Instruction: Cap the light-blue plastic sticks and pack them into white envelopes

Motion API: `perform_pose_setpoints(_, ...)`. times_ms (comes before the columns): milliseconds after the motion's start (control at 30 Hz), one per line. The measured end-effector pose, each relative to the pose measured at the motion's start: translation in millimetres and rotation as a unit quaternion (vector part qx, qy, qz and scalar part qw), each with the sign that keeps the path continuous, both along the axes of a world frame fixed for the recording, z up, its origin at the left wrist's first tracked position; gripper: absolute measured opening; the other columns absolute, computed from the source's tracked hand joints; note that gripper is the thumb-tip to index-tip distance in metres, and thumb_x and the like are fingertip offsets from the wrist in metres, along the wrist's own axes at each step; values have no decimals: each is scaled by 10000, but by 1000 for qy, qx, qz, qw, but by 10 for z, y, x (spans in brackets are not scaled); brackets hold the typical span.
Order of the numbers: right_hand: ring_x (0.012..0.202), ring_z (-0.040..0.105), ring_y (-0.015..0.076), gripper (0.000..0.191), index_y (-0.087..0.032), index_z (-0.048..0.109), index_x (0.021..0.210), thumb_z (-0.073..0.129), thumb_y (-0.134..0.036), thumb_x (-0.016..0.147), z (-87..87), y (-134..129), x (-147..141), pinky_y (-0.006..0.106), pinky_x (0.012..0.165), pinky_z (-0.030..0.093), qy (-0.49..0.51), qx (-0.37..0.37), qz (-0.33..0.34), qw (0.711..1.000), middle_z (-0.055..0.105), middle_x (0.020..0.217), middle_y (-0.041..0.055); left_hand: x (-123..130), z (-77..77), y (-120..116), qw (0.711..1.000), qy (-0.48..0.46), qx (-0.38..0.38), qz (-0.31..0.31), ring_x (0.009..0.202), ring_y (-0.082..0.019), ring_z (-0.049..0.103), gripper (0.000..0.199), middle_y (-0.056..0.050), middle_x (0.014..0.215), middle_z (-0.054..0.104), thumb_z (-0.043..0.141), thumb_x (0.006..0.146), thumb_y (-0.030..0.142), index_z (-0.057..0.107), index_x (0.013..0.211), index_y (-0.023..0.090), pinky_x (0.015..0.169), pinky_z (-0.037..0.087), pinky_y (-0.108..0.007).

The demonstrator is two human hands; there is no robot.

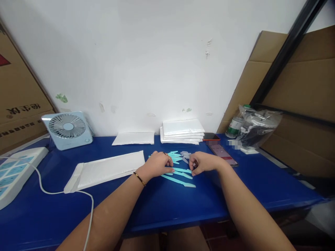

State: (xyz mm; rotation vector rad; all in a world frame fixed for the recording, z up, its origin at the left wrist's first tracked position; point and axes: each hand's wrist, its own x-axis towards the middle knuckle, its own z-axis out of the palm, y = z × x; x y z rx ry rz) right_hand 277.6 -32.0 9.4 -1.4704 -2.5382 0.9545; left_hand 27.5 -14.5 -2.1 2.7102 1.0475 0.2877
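Several teal eyebrow razors [179,181] lie loosely on the blue table, pointing right, just in front of my hands. My left hand [157,164] is closed around the handle end of one razor, its thumb resting over the handles. At that razor's right end, my right hand [204,163] is pinched; its fingertips touch the tip, and anything small between them is hidden. Behind the hands sits a loose heap of more teal razors [175,156]. Beside it is a small pile of translucent caps [185,154].
A white padded mailer [110,170] lies left of my hands. Another flat mailer [134,138] and a stack of mailers [181,131] stand by the wall. Phones [222,153], a bottle [233,126] and a plastic bag [258,127] are right. A fan [68,128], power strip [21,170] and cable [92,205] are left.
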Motion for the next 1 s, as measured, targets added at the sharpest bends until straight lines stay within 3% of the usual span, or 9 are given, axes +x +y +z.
perform_pose_setpoints(167,687,555,158,136,-183,677,726,651,-303,667,-5,10,-30,245,596,406,34,86,-20,996,636,786,28,19,-12,47,999,11,28,26,803,-173,579,205,-18,785,686,526,816,323,678,729,217,763,337,-301)
perform_pose_setpoints(300,716,561,172,124,-179,671,744,609,-281,712,24,53,47,257,625,412,52,169,-104,979,641,802,49,-84,48,147,991,1,89,100,838,-195,574,203,-38,831,680,522,812,292,670,705,204,770,333,-314)
perform_pose_setpoints(400,710,558,174,196,-175,670,772,638,-356,704,29,61,75,255,610,407,65,190,-163,966,640,792,52,-165,101,174,989,-28,74,123,820,-183,582,156,-8,839,675,561,785,337,665,756,224,755,338,-301)
perform_pose_setpoints(467,700,557,170,266,-175,668,795,667,-414,679,32,39,46,250,590,405,71,156,-149,974,635,795,44,-190,133,155,993,-40,43,106,798,-168,590,165,14,831,671,597,754,389,661,778,240,724,345,-282)
perform_pose_setpoints(567,704,558,165,304,-182,676,765,720,-444,619,30,-15,-60,246,590,410,65,80,-54,993,624,783,26,-185,172,94,997,-29,8,71,754,-151,592,217,26,790,667,594,748,449,667,741,245,684,347,-263)
perform_pose_setpoints(700,686,543,151,191,-181,675,719,724,-339,623,1,-63,-197,241,587,408,33,39,31,998,603,752,14,-152,187,8,999,-7,-26,27,712,-140,590,263,30,757,674,575,754,493,682,753,252,652,342,-251)
perform_pose_setpoints(833,675,526,135,84,-176,650,734,638,-253,702,4,-74,-208,239,596,408,43,76,23,996,587,790,21,-112,151,-28,999,7,-44,-10,677,-132,593,260,34,707,680,574,766,483,685,743,250,676,346,-252)
perform_pose_setpoints(1000,693,531,137,95,-176,639,768,586,-254,753,27,-27,-106,242,611,405,73,150,-35,985,566,827,32,-87,104,68,999,15,30,14,744,-161,594,225,12,734,690,541,815,384,684,734,230,700,340,-275)
